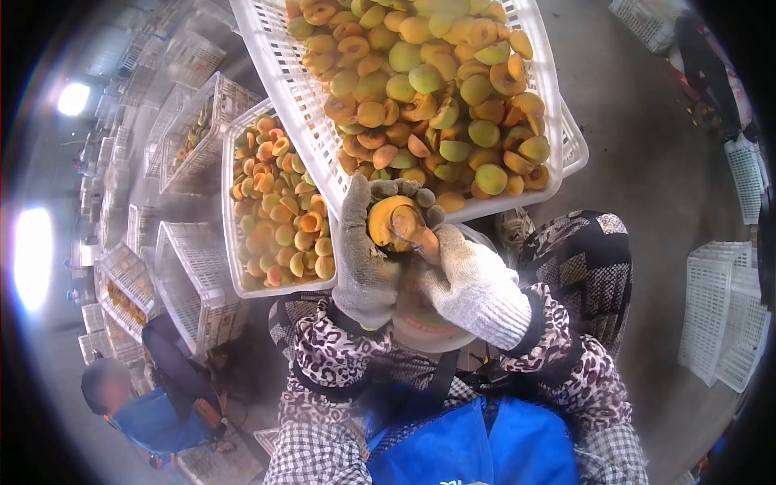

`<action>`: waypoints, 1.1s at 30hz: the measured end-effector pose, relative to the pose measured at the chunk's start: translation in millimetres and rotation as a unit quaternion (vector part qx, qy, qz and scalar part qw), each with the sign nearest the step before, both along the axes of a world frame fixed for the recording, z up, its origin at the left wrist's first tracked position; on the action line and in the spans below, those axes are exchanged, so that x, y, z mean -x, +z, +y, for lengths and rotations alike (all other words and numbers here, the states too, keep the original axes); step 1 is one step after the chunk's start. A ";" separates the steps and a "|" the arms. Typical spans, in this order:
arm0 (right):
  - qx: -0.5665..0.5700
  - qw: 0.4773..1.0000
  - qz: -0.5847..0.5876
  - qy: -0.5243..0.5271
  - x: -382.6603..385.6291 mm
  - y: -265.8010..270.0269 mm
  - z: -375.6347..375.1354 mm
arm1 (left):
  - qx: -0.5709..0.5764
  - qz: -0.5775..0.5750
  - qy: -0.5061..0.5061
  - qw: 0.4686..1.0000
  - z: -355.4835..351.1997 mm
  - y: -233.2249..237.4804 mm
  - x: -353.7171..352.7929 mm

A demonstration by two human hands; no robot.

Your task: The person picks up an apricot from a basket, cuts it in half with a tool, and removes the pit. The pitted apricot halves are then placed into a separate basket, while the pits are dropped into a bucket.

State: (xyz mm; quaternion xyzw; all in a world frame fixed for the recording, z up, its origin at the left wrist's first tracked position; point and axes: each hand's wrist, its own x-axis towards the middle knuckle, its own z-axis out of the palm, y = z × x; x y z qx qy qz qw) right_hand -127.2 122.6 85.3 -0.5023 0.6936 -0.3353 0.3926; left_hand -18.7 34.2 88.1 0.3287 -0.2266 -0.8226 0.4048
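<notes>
Near the middle of the view, my left hand, in a dirty grey glove, cups a halved orange-yellow fruit with its cut side up. My right hand, in a white glove, closes round the orange handle of a small tool. The tool's thin curved metal end lies at the fruit's centre. Just beyond my hands a large white crate holds many halved fruits. Below the hands is a translucent container, partly hidden by them.
A second white crate of halved fruits stands at the left. Further left are an empty white crate and many stacked crates. A person in blue sits at the lower left. White crates stand at the right.
</notes>
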 end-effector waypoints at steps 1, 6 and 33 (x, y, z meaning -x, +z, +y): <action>-0.021 1.000 -0.004 0.005 0.1 3.2 0.0 | -0.001 -0.001 0.000 1.000 0.5 1.4 -0.5; -0.014 1.000 0.005 0.011 3.0 -8.6 -0.7 | 0.107 -0.088 -0.061 0.988 -1.8 -3.8 -4.7; 0.008 0.983 0.180 0.022 5.9 -48.5 16.0 | 0.077 -0.221 -0.129 0.964 1.5 -40.0 -10.9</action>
